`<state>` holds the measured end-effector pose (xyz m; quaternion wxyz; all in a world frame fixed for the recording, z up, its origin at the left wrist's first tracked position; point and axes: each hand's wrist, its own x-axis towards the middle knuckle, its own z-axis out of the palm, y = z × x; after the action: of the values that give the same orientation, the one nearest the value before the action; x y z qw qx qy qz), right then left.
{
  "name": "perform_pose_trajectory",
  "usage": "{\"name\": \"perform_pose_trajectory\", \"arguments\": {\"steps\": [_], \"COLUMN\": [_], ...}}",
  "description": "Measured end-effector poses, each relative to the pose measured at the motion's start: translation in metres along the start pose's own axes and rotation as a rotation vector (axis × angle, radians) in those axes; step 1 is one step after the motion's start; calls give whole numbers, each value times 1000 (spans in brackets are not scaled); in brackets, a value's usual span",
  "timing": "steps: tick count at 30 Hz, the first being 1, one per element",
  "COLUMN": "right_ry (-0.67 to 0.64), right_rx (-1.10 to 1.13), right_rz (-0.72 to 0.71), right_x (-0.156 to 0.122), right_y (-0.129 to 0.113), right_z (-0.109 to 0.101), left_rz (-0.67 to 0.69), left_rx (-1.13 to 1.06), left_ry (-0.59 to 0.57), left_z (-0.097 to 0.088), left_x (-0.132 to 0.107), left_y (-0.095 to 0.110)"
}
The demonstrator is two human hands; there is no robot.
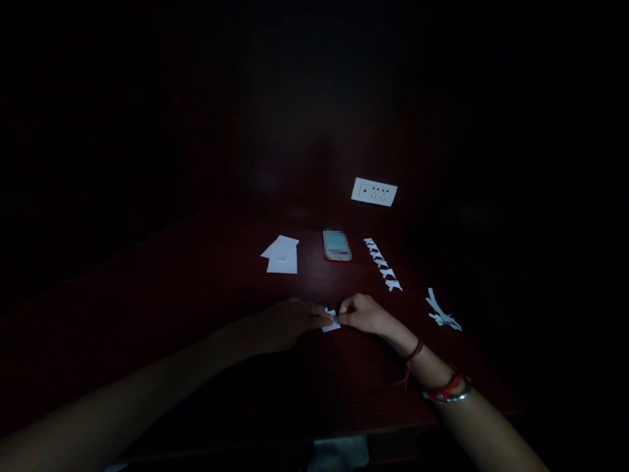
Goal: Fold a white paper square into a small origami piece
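Note:
A small white piece of paper [333, 323] lies on the dark red table between my hands. My left hand [289, 322] comes in from the left, its fingers stretched out and resting on top of the paper. A ring shows on one of its fingers. At the paper's right edge is my right hand [362, 312], fingers curled in and thumb and fingertips together in a pinch. The fingertips partly hide what they hold, which seems to be the paper's edge.
Two overlapping white sheets [282, 255] lie beyond my left hand. A phone [337, 245] with a blurred screen lies further back. A row of small folded papers [379, 261] and some loose paper strips [442, 314] are to the right. A socket plate [374, 192] is behind.

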<state>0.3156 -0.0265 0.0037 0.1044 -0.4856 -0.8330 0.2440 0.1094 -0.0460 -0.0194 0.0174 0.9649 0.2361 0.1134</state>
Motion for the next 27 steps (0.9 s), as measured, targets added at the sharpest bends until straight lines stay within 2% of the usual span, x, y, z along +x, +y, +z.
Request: {"name": "perform_pose_trajectory", "arguments": {"steps": [3,6,8,10,12,14,21,24,27], "right_ry": [25,60,114,149,81,24,-14,-32,-95], "right_rx": [-36,-76,-121,-196,-276,-361,-561,-531,-402], "right_rz": [12,-40,-136,-290,-444,-518,-504,-479,-448], "right_x": [-1,-4,-7,-10,-14,-17,-22,-22,-20], "right_y": [-1,-2,-3,-6,-9,-11,-13,-15,-13], "right_z": [0,-3,-8,-14,-18,-21,-20,-21,-23], "left_rz": [-4,1,4,-3,-11,-15,-6,-29,-33], "left_rx": [6,-5,-10,-9,-10,-15,-32,-35,-35], "left_ry": [3,21,33,34,29,28,36,30,18], "left_z": [0,-1,-3,-5,-6,-6,-6,-8,-10], "left_x": [2,2,2,3,3,4,5,5,2], "left_y": [-1,-1,1,2,3,2,2,4,4]}}
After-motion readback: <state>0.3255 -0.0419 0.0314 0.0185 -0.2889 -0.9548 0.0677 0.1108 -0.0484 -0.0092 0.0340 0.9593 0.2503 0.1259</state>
